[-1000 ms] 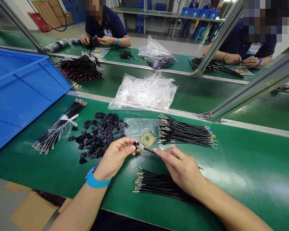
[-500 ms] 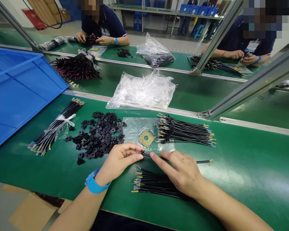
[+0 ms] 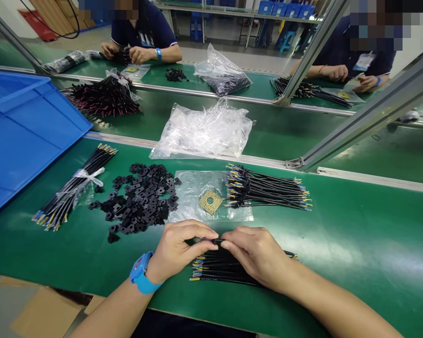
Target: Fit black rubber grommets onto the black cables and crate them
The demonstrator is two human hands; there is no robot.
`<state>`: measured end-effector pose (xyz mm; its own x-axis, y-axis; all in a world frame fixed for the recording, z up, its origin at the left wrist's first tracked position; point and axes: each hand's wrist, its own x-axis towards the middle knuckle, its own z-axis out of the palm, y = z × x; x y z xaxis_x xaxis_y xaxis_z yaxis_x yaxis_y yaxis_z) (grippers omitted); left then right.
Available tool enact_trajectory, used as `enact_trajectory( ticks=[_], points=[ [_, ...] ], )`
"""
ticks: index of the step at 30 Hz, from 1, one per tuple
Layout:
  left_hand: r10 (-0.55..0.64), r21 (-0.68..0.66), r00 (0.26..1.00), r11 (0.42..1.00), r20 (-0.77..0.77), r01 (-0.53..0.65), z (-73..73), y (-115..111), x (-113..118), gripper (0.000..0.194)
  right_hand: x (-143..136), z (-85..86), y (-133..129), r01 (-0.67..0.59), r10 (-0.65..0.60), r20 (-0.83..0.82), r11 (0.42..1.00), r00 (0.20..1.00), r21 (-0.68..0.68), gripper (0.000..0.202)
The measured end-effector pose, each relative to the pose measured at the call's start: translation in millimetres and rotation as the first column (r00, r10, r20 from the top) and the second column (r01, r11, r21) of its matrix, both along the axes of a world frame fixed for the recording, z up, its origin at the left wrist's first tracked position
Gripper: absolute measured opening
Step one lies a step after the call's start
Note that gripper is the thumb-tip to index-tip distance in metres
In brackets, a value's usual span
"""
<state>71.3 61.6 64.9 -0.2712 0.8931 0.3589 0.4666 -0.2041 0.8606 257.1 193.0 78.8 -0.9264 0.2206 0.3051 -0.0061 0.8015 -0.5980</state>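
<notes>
Cable (image 3: 220, 241), head view: I note it pinched in the right hand (image 3: 259, 251), the left hand (image 3: 174, 245) pinching a small black piece (image 3: 215, 241) against it, near loose cables (image 3: 225, 271). Crooked alignment could jam the piece; slack pinching could drop either.

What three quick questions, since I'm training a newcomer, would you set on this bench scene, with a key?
1. Multiple choice: where does the tied cable bundle lie in the picture?
A) On top of the tan plate
B) Left of the loose black pieces
C) Right of the person's right hand

2. True or false: the blue wristband is on the person's left wrist.

3. Fill the gap: the left hand and the right hand hold a black ____ between their fingertips.

Key: 1. B. 2. True. 3. Cable.
</notes>
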Motion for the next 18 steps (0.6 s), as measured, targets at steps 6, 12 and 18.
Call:
enact_trajectory(
  ticks=[6, 12, 18],
  points=[
    [-0.122, 0.115, 0.991, 0.985, -0.061, 0.129, 1.0, 3.6, 1.8, 0.008, -1.3, 10.0, 2.5, -0.039, 0.133, 0.185, 0.897, 0.974, -0.441, 0.039],
    [-0.148, 0.117, 0.989, 0.982, -0.027, 0.150, 0.5, 4.2, 3.7, 0.014, -3.3, 8.5, 6.4, 0.006, 0.227, 0.260, 0.743, 0.939, -0.669, 0.050],
    [0.038, 0.093, 0.993, 0.994, 0.116, -0.049, -5.3, -4.7, -17.4, 0.069, -3.7, 15.4, 8.6, -0.031, 0.156, 0.171, 0.818, 0.973, -0.574, 0.049]
  ],
)
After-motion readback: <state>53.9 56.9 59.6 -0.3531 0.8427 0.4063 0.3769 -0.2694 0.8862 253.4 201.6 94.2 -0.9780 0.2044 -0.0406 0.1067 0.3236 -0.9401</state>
